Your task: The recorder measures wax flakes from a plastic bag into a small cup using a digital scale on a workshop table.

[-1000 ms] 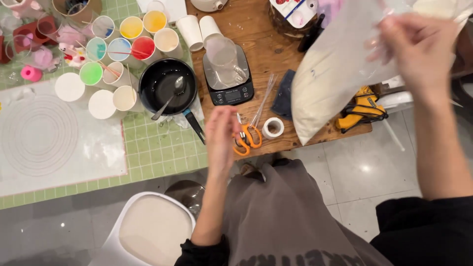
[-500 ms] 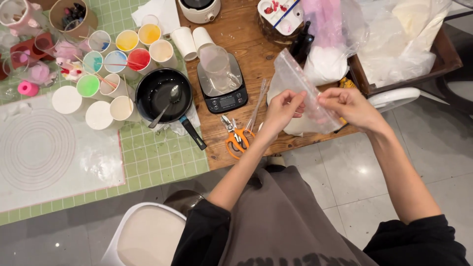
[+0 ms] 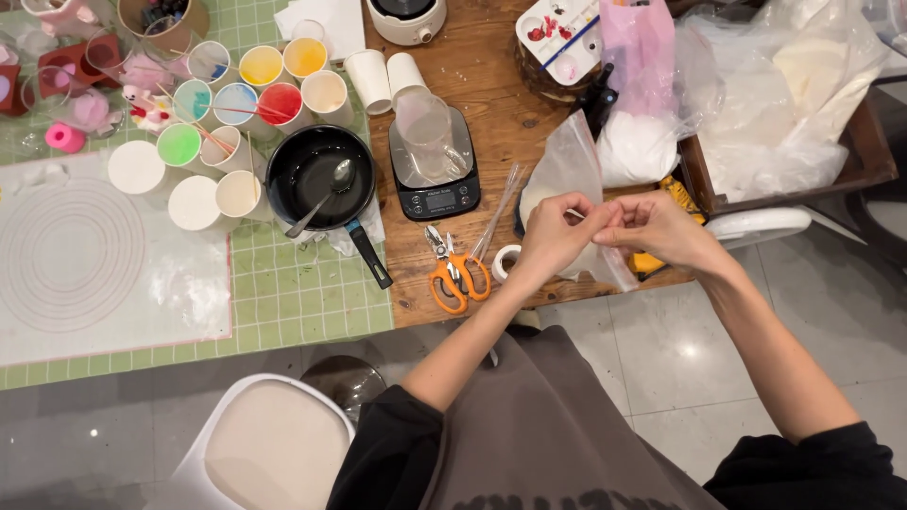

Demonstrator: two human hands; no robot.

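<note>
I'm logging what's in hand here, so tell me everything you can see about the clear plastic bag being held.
The clear plastic bag is thin, translucent film, tapering to a point at its upper end. It stands tilted over the wooden table's front edge, right of the black scale. Something white shows inside low down. The left hand and right hand pinch its lower edge between fingertips, close together.

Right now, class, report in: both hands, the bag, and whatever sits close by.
Left hand and right hand pinch the clear plastic bag at its edge. Orange-handled scissors and a white tape roll lie beside the left hand.
</note>
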